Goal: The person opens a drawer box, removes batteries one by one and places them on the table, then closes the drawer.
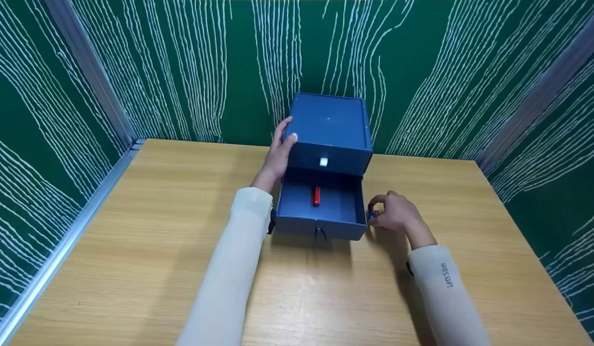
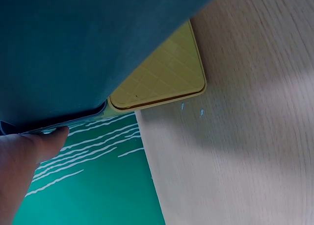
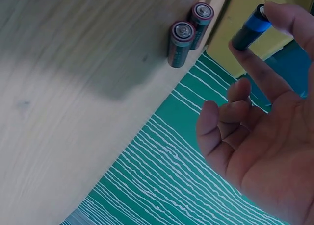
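A blue drawer box (image 1: 329,120) stands on the table with its lower drawer (image 1: 342,197) pulled out. In that drawer lies a small red cylinder (image 1: 316,196). My left hand (image 1: 278,156) rests against the box's left side, its thumb at the front top corner. My right hand (image 1: 397,211), just right of the drawer, pinches a battery (image 3: 252,28) with a blue band between thumb and index finger; the other fingers curl loosely. Beside it in the right wrist view, two batteries (image 3: 181,43) stand upright on the table.
The upper drawer has a white knob (image 1: 323,162), and a dark loop (image 1: 321,235) hangs from the lower one. A yellow patterned panel (image 2: 167,70) shows beside the blue box in the left wrist view. Green walls with white lines (image 1: 244,72) enclose the wooden table (image 1: 181,230).
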A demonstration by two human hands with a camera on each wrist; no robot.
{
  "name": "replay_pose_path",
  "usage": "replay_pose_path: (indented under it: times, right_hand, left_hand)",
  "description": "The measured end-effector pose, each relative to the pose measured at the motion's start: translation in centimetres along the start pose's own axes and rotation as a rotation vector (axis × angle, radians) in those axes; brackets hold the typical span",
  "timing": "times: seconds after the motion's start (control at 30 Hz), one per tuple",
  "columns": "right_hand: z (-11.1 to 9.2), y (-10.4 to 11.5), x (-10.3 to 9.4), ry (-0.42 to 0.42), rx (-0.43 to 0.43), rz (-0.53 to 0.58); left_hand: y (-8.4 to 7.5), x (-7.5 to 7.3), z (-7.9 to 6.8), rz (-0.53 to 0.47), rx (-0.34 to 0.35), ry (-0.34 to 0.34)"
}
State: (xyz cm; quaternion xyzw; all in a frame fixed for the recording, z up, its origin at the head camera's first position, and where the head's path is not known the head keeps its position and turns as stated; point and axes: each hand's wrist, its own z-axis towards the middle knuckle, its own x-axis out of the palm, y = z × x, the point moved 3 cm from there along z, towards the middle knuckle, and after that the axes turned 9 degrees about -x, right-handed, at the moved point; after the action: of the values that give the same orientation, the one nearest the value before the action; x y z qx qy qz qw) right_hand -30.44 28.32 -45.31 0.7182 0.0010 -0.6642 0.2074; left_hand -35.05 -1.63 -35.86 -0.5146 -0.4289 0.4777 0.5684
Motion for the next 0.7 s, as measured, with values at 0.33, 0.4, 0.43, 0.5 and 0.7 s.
replay_pose_path:
  times: [0.33, 0.4, 0.43, 0.5, 0.7]
  right_hand:
    - [-0.06, -0.31, 0.47, 0.004, -0.002, -0.004]
    - [-0.07, -0.36, 0.51, 0.011, 0.002, 0.0]
    - [-0.06, -0.39, 0.52, 0.014, 0.004, 0.0]
    - [-0.04, -0.45, 0.53, 0.02, 0.008, -0.001]
    - [0.07, -0.46, 0.55, 0.032, 0.018, 0.01]
  left_hand:
    - [0.23, -0.04, 0.15, 0.0, 0.001, 0.004]
    - [0.28, -0.02, 0.13, -0.004, 0.0, 0.008]
    - [0.3, -0.02, 0.11, -0.005, -0.002, 0.009]
    - [0.3, -0.03, 0.05, -0.007, -0.002, 0.01]
    - [0.33, -0.06, 0.25, 0.011, -0.008, -0.006]
